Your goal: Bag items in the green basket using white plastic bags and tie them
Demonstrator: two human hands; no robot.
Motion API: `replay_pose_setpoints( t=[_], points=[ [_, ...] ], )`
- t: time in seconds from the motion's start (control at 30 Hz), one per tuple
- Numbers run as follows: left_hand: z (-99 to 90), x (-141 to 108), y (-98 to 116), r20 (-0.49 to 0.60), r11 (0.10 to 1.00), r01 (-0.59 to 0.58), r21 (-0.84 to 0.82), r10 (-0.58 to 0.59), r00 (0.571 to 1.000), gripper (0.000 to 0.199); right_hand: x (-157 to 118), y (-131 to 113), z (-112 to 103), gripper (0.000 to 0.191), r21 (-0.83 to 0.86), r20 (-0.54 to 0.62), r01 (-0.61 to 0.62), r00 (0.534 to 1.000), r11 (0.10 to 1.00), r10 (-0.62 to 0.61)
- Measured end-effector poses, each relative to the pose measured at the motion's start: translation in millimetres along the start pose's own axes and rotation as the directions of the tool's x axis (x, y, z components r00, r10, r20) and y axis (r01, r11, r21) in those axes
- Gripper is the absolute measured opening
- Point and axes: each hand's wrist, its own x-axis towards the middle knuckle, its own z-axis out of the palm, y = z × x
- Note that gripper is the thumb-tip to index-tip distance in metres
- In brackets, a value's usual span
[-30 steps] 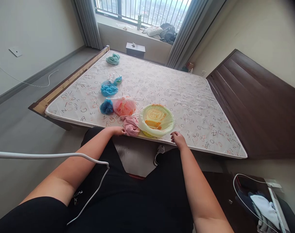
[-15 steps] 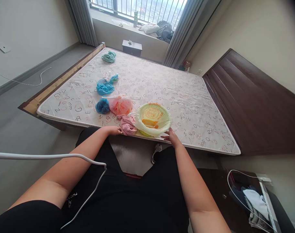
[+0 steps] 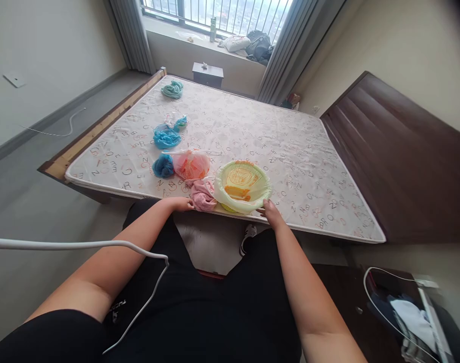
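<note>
A yellow basket lined with a pale green bag (image 3: 243, 186) stands at the mattress's near edge, an orange item inside it. My right hand (image 3: 270, 210) is at the basket's lower right rim, fingers around the bag's edge. Left of the basket lies a crumpled pink cloth (image 3: 203, 195); my left hand (image 3: 182, 203) touches its left side, fingertips pressed at the cloth. Behind the cloth sits a pink bag with orange contents (image 3: 192, 164), beside a dark blue bundle (image 3: 163, 166). Farther back are a light blue bag (image 3: 167, 136) and a teal cloth (image 3: 172, 89).
The patterned mattress (image 3: 290, 151) has a brown headboard (image 3: 396, 161) on the right. A white cable (image 3: 82, 245) crosses over my left arm. Folded clothes (image 3: 411, 317) lie at the lower right; a small nightstand (image 3: 208, 70) stands beyond the bed.
The view has shifted slightly, so the scene sits a little farther right. Both hands stay at the cloth and the basket.
</note>
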Motion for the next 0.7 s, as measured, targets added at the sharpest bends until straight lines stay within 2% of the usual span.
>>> replay_pose_setpoints(
  t=[0.07,0.1,0.17,0.2,0.27,0.3,0.37,0.43,0.5,0.57,0.63,0.7],
  points=[
    [-7.8,3,0,0.025,0.999,0.023,0.044,-0.024,0.999,0.027,3,2,3,0.038,0.003,-0.039,0.012,0.999,1.0,-0.012],
    [-15.0,6,-1,0.0,0.998,0.035,0.048,-0.035,0.999,0.027,5,4,4,0.036,0.005,-0.053,0.007,0.999,1.0,-0.007],
    [-35.6,15,-7,-0.174,0.997,0.08,-0.014,-0.081,0.981,0.029,9,7,5,0.034,0.003,-0.07,-0.004,0.998,1.0,0.004],
    [-48.3,20,-13,-0.307,0.991,0.115,-0.076,-0.132,0.942,0.03,10,8,4,0.034,-0.002,-0.068,-0.003,0.998,1.0,0.003],
    [-74.5,30,-30,-0.537,0.963,0.194,-0.185,-0.264,0.801,0.03,12,9,1,0.034,-0.018,-0.07,0.01,0.998,1.0,-0.011],
    [-86.3,35,-40,-0.601,0.946,0.245,-0.215,-0.325,0.73,0.029,12,9,0,0.034,-0.028,-0.078,0.017,0.997,0.999,-0.019],
    [-104.3,42,-62,-0.63,0.902,0.347,-0.255,-0.428,0.648,0.042,14,9,-3,0.034,-0.054,-0.116,0.031,0.993,0.998,-0.037],
    [-114.0,49,-79,-0.618,0.863,0.412,-0.291,-0.499,0.608,0.066,16,9,-6,0.032,-0.092,-0.161,0.048,0.985,0.995,-0.063],
    [-117.7,57,-90,-0.623,0.852,0.415,-0.32,-0.52,0.585,0.087,20,9,-9,0.03,-0.121,-0.196,0.065,0.977,0.991,-0.088],
    [-118.3,67,-94,-0.641,0.869,0.378,-0.319,-0.492,0.589,0.099,23,10,-12,0.029,-0.118,-0.217,0.072,0.971,0.99,-0.096],
    [-117.8,78,-98,-0.63,0.887,0.345,-0.308,-0.462,0.624,0.105,24,9,-14,0.029,-0.094,-0.22,0.07,0.971,0.993,-0.089],
    [-115.8,90,-102,-0.595,0.901,0.297,-0.317,-0.433,0.678,0.099,24,7,-15,0.029,-0.075,-0.209,0.069,0.974,0.995,-0.083]
  ],
)
